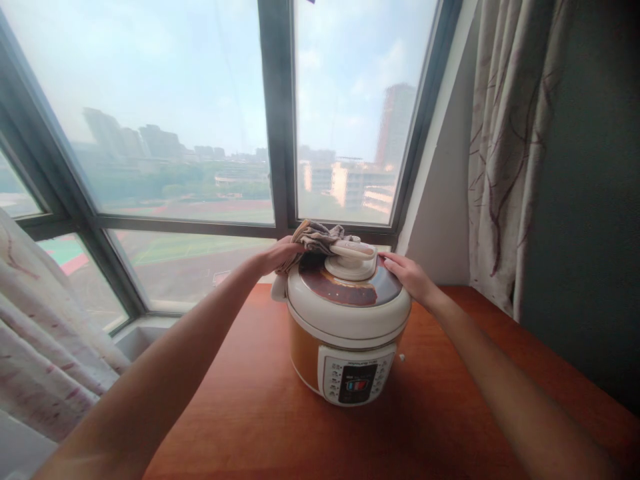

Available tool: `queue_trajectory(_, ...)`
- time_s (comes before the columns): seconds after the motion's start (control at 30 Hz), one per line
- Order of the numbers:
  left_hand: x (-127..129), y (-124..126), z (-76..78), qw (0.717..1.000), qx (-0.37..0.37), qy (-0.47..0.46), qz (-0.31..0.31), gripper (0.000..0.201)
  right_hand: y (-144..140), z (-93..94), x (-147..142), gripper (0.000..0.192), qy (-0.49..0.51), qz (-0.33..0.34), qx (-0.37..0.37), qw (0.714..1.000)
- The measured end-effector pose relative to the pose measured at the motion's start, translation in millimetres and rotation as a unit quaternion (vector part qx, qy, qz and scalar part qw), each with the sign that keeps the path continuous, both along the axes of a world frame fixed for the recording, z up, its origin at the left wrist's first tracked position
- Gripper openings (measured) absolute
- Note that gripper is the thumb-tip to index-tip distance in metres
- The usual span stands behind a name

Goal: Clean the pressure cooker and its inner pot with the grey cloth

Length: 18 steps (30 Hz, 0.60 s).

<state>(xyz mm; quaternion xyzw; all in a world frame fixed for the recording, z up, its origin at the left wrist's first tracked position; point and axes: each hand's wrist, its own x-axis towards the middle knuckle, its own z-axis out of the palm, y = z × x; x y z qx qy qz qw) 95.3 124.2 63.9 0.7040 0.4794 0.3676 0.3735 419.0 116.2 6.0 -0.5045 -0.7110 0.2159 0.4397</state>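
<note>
Wooden counter (250, 413) below large window (200, 133); patterned curtain (505, 153) right of window, second curtain (45, 347) at its lower left; city beyond glass.

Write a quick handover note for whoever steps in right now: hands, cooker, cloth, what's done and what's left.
Left hand: gripping a crumpled cloth on the back of the cooker lid.
Right hand: flat on the lid's right edge, fingers open, holding nothing.
Cooker: upright on the wooden table by the window, lid closed, control panel facing the person.
Done: cloth is on the lid top, beside the handle.
Left: the brown lid surface looks streaked at the front; the body and panel are not being touched by the cloth.
</note>
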Motion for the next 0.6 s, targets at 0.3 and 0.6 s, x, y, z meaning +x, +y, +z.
queue_trajectory(0.3, -11, -96, -30.2, 0.984, 0.166, 0.056, 0.038, 0.054, -1, -0.5, -1, 0.045, 0.007, -0.001, 0.000, 1.000)
queue_trajectory(0.6, 35, -160, -71.6, 0.934, 0.314, 0.102, 0.134, 0.064, -3, 1.8, -2, 0.048, -0.001, -0.004, -0.001, 1.000)
